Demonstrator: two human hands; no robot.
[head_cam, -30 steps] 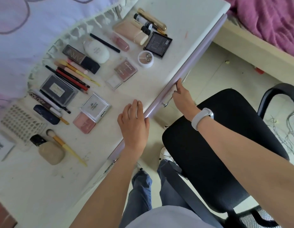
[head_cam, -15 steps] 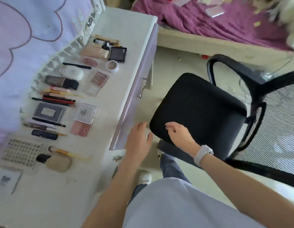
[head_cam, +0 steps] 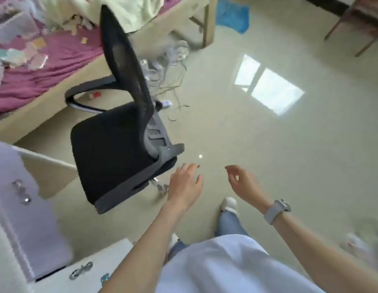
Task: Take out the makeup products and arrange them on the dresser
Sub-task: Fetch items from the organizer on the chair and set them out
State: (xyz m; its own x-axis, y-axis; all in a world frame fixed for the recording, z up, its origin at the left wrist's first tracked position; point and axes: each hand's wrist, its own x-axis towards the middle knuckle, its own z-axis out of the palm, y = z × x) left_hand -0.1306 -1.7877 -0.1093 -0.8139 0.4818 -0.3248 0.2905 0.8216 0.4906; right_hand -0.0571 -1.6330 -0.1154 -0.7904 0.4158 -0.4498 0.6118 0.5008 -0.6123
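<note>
Two hands held apart over the floor beside the black chair [head_cam: 112,153], neither holding anything: left hand [head_cam: 185,185] relaxed near the seat edge, right hand [head_cam: 244,183] loosely curled. Makeup products not visible; dresser [head_cam: 25,208] drawer fronts left of chair.

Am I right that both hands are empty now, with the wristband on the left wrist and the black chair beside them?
Not quite. The head view shows the wristband on the right wrist. Left hand and right hand are empty, beside the black chair.
</note>
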